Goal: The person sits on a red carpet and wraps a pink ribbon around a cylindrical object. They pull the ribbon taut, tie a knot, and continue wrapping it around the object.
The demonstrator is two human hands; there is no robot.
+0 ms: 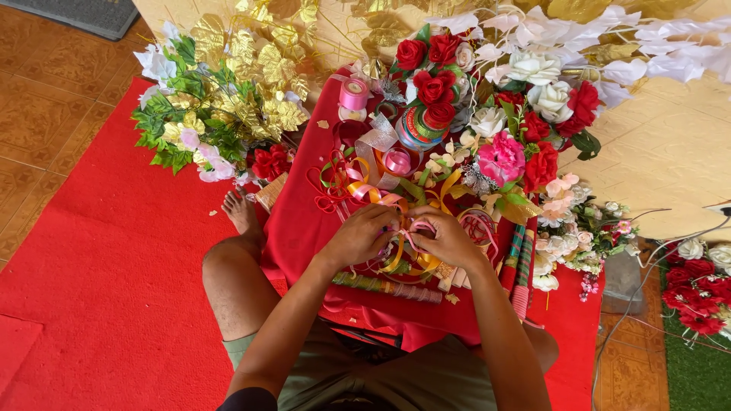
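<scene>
Both hands meet over the red cloth [304, 221]: left hand [364, 234] and right hand [445, 237] are pinched closed on a thin pink ribbon [411, 228] looped between their fingertips. Just under the grip lie rolled paper tubes [396, 288]. Beyond it, curled orange and yellow ribbons [365, 190], then pink ribbon spools [354, 95], red roses [430, 65] and gold leaves [251, 68] farthest off
</scene>
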